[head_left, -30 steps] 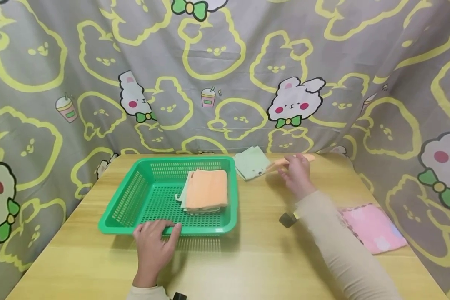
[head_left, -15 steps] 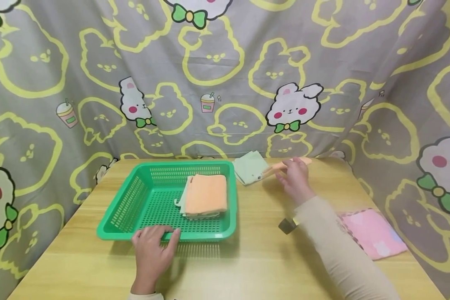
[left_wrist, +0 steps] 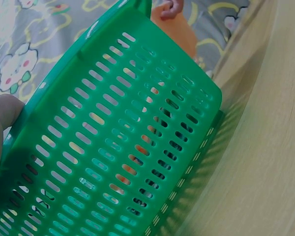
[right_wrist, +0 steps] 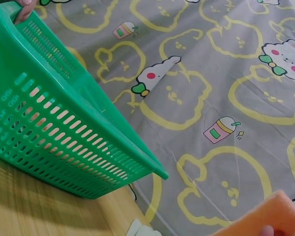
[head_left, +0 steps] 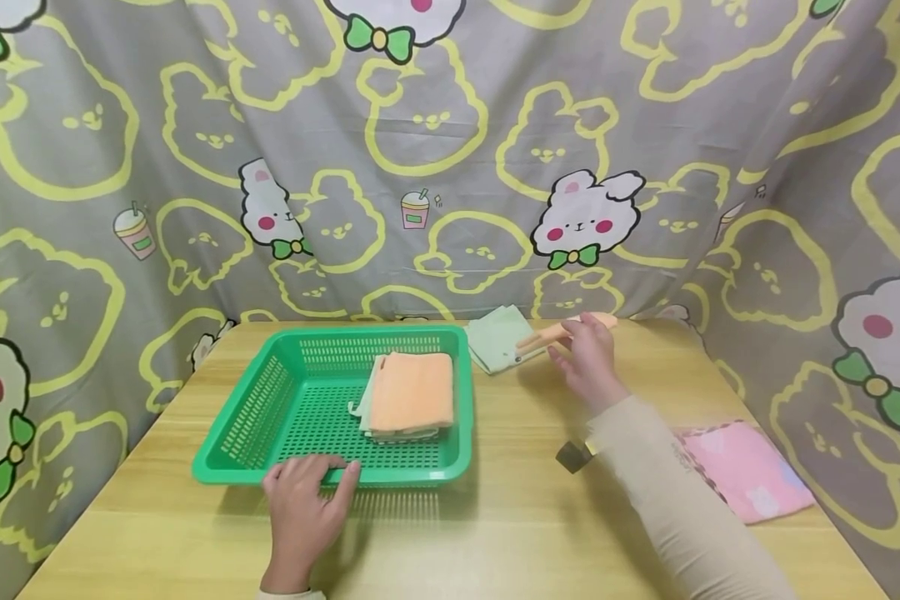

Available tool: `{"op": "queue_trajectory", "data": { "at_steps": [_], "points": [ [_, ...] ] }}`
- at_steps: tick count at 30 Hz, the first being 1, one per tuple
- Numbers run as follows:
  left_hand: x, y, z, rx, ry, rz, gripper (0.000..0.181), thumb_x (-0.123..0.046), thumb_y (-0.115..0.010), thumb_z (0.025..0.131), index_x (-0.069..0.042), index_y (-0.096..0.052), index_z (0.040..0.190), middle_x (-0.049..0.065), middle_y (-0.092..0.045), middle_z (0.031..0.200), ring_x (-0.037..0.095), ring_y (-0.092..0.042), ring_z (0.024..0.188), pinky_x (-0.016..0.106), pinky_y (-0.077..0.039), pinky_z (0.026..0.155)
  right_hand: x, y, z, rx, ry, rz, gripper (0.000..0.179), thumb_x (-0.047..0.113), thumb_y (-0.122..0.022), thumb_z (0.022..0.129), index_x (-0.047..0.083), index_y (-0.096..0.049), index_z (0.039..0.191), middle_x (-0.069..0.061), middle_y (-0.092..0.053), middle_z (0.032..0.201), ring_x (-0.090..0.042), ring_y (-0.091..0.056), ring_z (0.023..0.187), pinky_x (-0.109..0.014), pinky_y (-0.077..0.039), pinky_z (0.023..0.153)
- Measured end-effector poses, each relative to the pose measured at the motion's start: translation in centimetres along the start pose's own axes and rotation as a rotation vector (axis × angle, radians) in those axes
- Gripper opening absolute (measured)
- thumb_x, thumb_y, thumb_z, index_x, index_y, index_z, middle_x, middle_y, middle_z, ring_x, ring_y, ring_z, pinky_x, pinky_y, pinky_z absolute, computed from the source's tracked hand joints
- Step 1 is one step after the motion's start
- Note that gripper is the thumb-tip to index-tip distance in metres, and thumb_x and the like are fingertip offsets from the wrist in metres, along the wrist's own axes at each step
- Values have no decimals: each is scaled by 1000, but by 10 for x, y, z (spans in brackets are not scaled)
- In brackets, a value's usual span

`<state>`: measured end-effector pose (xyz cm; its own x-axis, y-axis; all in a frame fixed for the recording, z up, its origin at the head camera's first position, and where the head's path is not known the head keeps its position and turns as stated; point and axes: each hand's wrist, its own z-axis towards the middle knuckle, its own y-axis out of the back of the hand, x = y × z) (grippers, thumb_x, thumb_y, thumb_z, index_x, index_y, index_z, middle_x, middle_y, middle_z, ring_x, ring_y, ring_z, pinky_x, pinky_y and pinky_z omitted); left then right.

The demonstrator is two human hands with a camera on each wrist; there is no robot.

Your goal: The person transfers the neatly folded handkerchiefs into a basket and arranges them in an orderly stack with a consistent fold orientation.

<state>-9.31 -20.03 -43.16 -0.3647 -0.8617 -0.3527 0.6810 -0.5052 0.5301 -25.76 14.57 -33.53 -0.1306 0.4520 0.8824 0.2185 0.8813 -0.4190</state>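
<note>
My left hand (head_left: 307, 508) grips the front rim of a green plastic basket (head_left: 225, 400), thumb and fingers over its edge. Inside the basket's right half lies a stack of folded towels with an orange towel (head_left: 412, 392) on top. My right hand (head_left: 588, 358) pinches another folded orange towel (head_left: 543, 335) at the back of the table, right of the basket. Its left end overlaps a folded light green towel (head_left: 497, 337) there. In the right wrist view, the held orange towel (right_wrist: 270, 216) shows at the lower right corner.
A folded pink towel (head_left: 750, 471) lies at the table's right side, beside my right sleeve (head_left: 675, 492). A patterned grey curtain (head_left: 450, 150) hangs behind the wooden table (head_left: 450, 550).
My right hand has moved slightly left with the orange towel, whose end now reaches further over the green towel. The left hand stays on the basket rim. The head view has tilted up a little.
</note>
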Motion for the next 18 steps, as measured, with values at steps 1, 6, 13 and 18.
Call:
{"op": "queue_trajectory", "data": {
  "at_steps": [1, 6, 13, 18],
  "points": [
    [0, 0, 0, 0, -1, 0, 15, -26, -71, 79, -13, -67, 72, 4, -67, 72, 25, -55, 70, 54, -27, 80, 1, 0, 0, 1, 0, -3, 66, 8, -43, 100, 13, -6, 154, -9, -23, 152, -15, -47, 110, -30, -41, 94],
    [0, 0, 0, 6, 3, -1, 14, -25, -71, 79, -13, -67, 72, 4, -67, 71, 24, -56, 70, 54, -27, 80, 2, -1, -2, -9, 7, -12, 65, 7, -44, 99, 13, -9, 154, -8, -28, 149, -15, -49, 108, -31, -41, 94],
    [0, 1, 0, 13, 11, 3, 14, -25, -71, 78, -13, -67, 72, 4, -67, 72, 25, -56, 70, 55, -27, 81, 4, -3, -3, -9, 27, -34, 64, 7, -47, 98, 10, -14, 153, -2, -43, 124, -13, -51, 96, -28, -41, 88],
    [0, 1, 0, 13, 11, 0, 14, -24, -72, 79, -13, -67, 72, 4, -67, 72, 25, -56, 71, 55, -27, 81, 5, -5, -4, 9, 48, -42, 63, 6, -47, 98, 8, -16, 152, 0, -49, 115, -12, -52, 90, -26, -41, 82]
  ]
}}
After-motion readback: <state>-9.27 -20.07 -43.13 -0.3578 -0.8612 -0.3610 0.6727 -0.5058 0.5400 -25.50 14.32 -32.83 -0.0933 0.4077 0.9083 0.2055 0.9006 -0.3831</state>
